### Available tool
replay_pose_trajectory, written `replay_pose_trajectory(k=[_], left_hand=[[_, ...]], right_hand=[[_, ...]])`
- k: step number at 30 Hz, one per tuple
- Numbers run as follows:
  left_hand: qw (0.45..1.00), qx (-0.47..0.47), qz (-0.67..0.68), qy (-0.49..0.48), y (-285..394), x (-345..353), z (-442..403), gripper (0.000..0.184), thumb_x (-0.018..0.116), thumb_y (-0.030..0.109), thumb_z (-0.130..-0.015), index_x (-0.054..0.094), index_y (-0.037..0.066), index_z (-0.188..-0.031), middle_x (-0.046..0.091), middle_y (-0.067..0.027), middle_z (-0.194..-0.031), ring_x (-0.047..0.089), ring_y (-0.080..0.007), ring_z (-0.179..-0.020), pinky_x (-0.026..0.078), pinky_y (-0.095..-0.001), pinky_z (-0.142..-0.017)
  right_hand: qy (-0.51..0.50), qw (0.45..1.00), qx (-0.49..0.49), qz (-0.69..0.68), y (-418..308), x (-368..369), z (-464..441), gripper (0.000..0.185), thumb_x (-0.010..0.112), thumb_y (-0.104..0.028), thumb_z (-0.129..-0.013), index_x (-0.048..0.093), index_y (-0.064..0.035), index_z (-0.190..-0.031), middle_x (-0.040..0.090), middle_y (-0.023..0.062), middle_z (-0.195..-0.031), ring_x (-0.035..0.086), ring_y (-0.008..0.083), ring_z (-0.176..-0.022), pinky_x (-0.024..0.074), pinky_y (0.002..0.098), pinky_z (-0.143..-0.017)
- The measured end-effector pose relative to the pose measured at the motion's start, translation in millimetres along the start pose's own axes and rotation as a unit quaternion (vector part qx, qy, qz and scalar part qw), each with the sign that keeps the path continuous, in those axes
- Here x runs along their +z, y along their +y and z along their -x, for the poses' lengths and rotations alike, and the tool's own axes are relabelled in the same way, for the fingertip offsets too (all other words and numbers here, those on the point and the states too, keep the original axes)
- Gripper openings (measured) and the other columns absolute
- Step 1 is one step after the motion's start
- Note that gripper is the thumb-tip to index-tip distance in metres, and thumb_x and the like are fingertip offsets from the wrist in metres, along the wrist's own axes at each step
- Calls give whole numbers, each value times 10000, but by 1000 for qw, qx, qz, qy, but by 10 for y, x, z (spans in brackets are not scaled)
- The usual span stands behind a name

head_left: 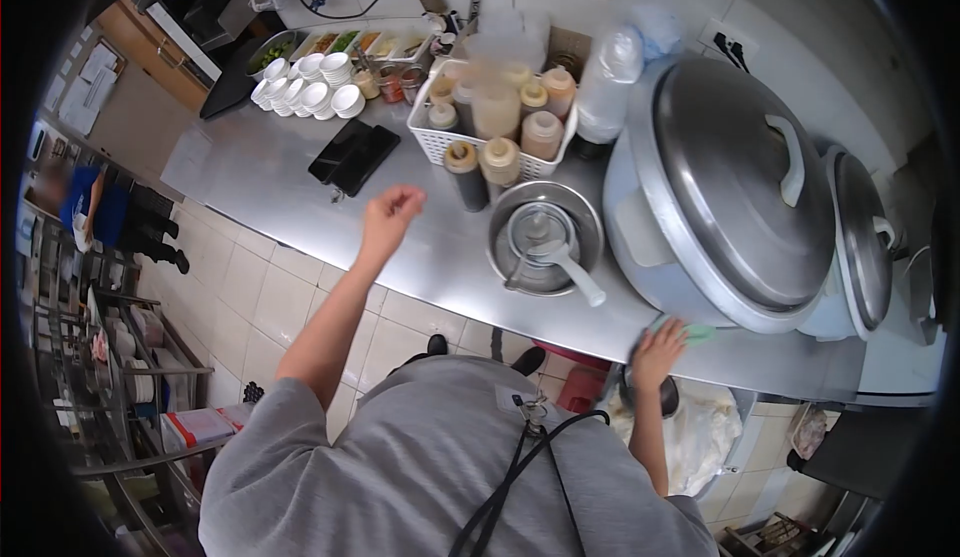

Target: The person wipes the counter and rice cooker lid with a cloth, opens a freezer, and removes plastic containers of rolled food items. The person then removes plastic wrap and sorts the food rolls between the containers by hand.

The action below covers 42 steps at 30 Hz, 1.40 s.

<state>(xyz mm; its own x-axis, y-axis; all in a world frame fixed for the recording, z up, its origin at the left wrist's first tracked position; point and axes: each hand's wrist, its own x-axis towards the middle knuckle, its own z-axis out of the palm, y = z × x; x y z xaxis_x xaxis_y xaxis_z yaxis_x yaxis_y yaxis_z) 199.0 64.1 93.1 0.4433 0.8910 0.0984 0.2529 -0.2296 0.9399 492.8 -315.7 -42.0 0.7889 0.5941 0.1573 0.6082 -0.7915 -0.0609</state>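
My left hand (pixel 393 219) is over the steel counter, in front of the black phone-like devices (pixel 354 157). Its fingers are loosely curled together and nothing shows in them. At the counter's front edge, my right hand (pixel 657 352) has its fingers on a green cloth (pixel 692 332), just below the large rice cooker (pixel 650 267). Between my hands stands a steel bowl (pixel 497 257); inside are a smaller round strainer or cup and a light-handled ladle or scoop (pixel 580 279). Two sauce bottles (pixel 500 162) stand behind the bowl.
A white basket (pixel 432 144) holds several sauce bottles. Stacked white cups (pixel 315 95) stand at the back left. A second cooker (pixel 860 237) is at the right. Below the counter lies a plastic-covered container (pixel 710 427). Another person (pixel 90 207) stands far left near shelves.
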Motion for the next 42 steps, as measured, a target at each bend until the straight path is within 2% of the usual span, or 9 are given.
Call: replay_pose_trajectory(k=[10,15,23,26,28,32,34,38,42], left_hand=[[993,-88,76,-2,-987,-1283,497,155,551,166,-843,608,24,-868,626,-33,-809,578,-103,-698,434,-221,-618],[989,-114,91,-12,-1120,-1591,534,158,570,133,-834,598,-15,-880,617,-47,-785,571,-99,-694,456,-223,-631],[973,36,110,-201,-719,-701,248,246,581,134,-834,549,-1,-1037,597,-88,-962,588,-140,-799,473,-246,-702],[879,-182,209,-388,-429,-224,228,440,580,158,-836,415,42,-1227,494,-148,-1160,578,-225,-920,482,-302,-777],[782,-348,316,-409,-400,124,288,653,549,187,-854,147,112,-1363,337,-192,-1296,540,-312,-1009,474,-373,-842],[739,-397,369,-400,-175,577,277,686,495,193,-878,10,149,-1360,149,-246,-1362,428,-404,-1127,443,-429,-897],[682,-356,483,-418,-317,811,153,619,485,184,-878,66,144,-1333,174,-261,-1338,361,-447,-1161,415,-471,-929],[708,-349,481,-380,-155,941,59,532,464,144,-875,149,90,-1300,178,-254,-1334,341,-461,-1163,401,-483,-940],[739,-377,448,-331,-342,775,52,529,461,124,-868,161,61,-1299,200,-229,-1340,347,-420,-1180,401,-485,-932]], right_hand=[[-131,930,-323,-115,-2532,-106,820,526,485,-206,-815,351,13,-1274,272,162,-1376,226,361,-1274,190,484,-1032],[-95,893,-407,-166,-3934,-109,270,556,467,-410,-832,384,-86,-1277,275,127,-1380,203,366,-1280,179,522,-1020],[17,852,-471,-229,-5199,423,273,698,484,-551,-767,324,-167,-1327,238,90,-1412,136,366,-1308,102,555,-1024],[18,799,-583,-148,-4683,396,393,632,493,-469,-779,331,-198,-1327,249,81,-1409,175,330,-1305,113,528,-1036],[-20,846,-520,-117,-3949,424,522,583,480,-337,-774,331,-219,-1325,296,69,-1379,239,297,-1280,168,501,-1030],[47,923,-382,-17,-2440,-183,769,542,485,-126,-747,399,-214,-1274,459,56,-1231,406,275,-1170,317,429,-990],[-159,962,-207,-79,-1796,-505,747,505,503,-107,-754,413,-146,-1250,441,98,-1255,414,296,-1159,334,375,-980],[0,992,106,-75,-380,-93,769,508,428,9,-737,389,-8,-1243,386,196,-1292,369,330,-1190,316,380,-986],[-11,988,117,-103,-754,-129,443,546,434,9,-725,366,-10,-1266,363,218,-1305,354,367,-1195,305,411,-993]])
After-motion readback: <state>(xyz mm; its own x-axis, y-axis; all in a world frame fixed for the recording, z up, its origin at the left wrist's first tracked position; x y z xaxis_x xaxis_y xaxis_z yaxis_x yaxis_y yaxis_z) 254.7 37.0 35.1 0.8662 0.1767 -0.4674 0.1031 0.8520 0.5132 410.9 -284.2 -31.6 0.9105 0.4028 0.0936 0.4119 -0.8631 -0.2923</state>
